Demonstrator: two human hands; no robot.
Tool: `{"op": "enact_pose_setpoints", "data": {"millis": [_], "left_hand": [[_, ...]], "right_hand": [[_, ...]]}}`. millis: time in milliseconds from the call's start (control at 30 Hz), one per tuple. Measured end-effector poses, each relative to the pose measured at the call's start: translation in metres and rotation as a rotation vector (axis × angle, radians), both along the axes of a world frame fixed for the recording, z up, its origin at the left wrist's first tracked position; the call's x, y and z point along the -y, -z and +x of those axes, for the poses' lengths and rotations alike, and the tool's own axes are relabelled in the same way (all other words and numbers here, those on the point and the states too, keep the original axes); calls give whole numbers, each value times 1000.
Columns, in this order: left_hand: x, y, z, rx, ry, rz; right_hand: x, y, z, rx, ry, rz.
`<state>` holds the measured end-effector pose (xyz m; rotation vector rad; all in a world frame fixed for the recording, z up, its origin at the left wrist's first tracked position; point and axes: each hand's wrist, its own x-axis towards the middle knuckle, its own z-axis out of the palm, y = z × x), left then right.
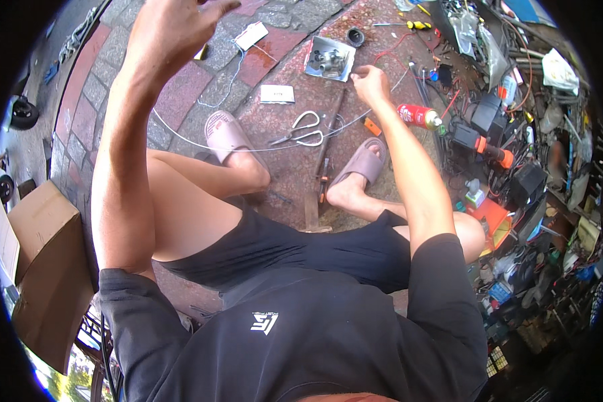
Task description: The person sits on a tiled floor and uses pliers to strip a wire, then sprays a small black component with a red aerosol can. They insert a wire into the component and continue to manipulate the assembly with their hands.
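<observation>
My left hand (pixel 174 30) is raised at the upper left and cut by the top edge. One digit points right; the other fingers are out of view or hidden. My right hand (pixel 371 86) is closed in a pinch beside a small white box (pixel 346 67) of grey metal parts (pixel 328 60). Anything between its fingertips is too small to make out. A thin pale cable (pixel 268 149) curves across the ground, passing behind both forearms. Scissors (pixel 300 134) with white handles lie between my sandalled feet, against a dark rod (pixel 331 130).
A red spray can (pixel 419 115) lies right of my right forearm. Tools, wires and scrap, with an orange-and-black tool (pixel 492 153), crowd the right side. A cardboard box (pixel 50 234) stands at left. A white card (pixel 277 94), a black round cap (pixel 355 37) and a yellow-handled screwdriver (pixel 419 25) lie ahead.
</observation>
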<state>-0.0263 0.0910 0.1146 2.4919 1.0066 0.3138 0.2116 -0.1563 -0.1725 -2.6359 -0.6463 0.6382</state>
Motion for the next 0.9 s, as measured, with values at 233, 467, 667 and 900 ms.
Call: {"op": "enact_pose_setpoints", "data": {"millis": [233, 467, 667, 900], "left_hand": [[-7, -3, 18, 260, -136, -4], [-22, 1, 23, 191, -166, -114], [-10, -8, 25, 229, -74, -209], [-10, 4, 25, 187, 16, -132]], "right_hand": [[-51, 25, -18, 48, 104, -233], [-55, 27, -34, -8, 256, -235], [-46, 35, -30, -69, 290, -151], [-49, 39, -17, -46, 235, -96]]}}
